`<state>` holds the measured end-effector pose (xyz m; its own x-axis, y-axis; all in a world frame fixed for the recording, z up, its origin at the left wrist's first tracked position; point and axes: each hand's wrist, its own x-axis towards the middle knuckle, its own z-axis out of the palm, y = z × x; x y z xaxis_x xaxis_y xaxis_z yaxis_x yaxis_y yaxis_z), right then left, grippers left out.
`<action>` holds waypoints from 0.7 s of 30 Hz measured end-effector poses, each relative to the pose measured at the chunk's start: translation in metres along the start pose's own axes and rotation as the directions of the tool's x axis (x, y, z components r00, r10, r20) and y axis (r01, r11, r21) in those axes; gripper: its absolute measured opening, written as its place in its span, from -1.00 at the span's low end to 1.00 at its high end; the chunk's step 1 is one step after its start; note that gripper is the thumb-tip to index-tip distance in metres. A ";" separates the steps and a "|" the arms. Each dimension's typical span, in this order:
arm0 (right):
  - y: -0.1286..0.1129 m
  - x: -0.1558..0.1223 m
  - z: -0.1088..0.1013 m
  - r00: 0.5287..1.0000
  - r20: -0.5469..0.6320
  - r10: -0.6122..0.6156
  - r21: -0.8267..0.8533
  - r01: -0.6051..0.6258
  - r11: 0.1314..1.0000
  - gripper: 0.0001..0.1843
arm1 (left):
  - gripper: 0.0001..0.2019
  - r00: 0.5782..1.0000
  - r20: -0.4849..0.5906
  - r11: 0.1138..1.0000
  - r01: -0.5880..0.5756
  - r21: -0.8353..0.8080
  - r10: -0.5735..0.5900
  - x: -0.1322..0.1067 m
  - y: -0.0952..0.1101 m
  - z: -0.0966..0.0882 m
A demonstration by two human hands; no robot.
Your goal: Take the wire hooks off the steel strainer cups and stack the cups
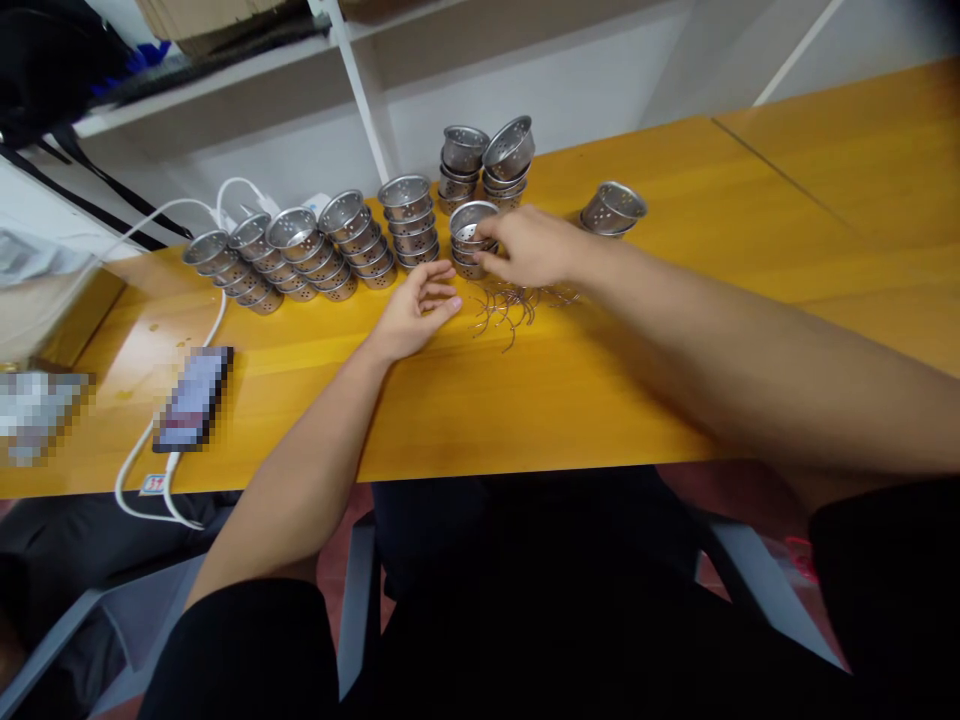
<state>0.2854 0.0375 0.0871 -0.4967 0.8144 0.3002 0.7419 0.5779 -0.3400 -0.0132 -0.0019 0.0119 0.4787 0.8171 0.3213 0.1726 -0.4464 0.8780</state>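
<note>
Several small perforated metal cups stand in nested stacks along the back of the wooden table. My right hand [529,245] is at the top cup [466,222] of a short stack, with its fingertips and thumb closed at the right side of the rim. Just left of that stack rests my left hand [416,312], fingers loosely bent, thumb apart, nothing in it. Thin curved metal wires [510,308] lie in a loose heap under and in front of my right hand. The nearest stack to my left hand has a top cup [406,194].
More stacks [347,225] lean in a row to the left. Behind are two stacks with a tilted cup [510,148], and another cup [615,207] stands at the right. A phone [195,398] with a white cable [129,470] lies at the left, below a shelf [210,75].
</note>
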 end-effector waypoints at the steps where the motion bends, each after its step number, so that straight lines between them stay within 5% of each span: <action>1: -0.001 0.001 0.000 1.000 0.008 0.003 0.002 -0.003 1.000 -0.81 | -0.25 1.000 -0.004 1.000 -0.001 0.005 0.001 0.000 0.000 0.000; 6: -0.006 -0.008 -0.016 1.000 -0.024 0.008 0.093 -0.006 0.996 -0.63 | -0.24 1.000 -0.014 1.000 0.017 0.016 -0.017 -0.001 0.001 -0.002; 12: 0.013 -0.049 -0.051 0.947 -0.211 0.242 0.119 -0.221 0.968 -0.51 | -0.26 0.999 -0.016 0.999 0.029 0.029 -0.029 -0.001 0.000 -0.001; 21: 0.067 -0.057 -0.003 0.985 -0.086 0.150 0.010 -0.150 0.989 -0.85 | -0.29 0.998 -0.034 0.999 0.053 0.000 -0.053 -0.003 0.008 -0.001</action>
<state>0.3650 0.0297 0.0493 -0.3389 0.8843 0.3213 0.8034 0.4497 -0.3902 -0.0141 -0.0069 0.0181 0.4395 0.8514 0.2862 0.1981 -0.4026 0.8937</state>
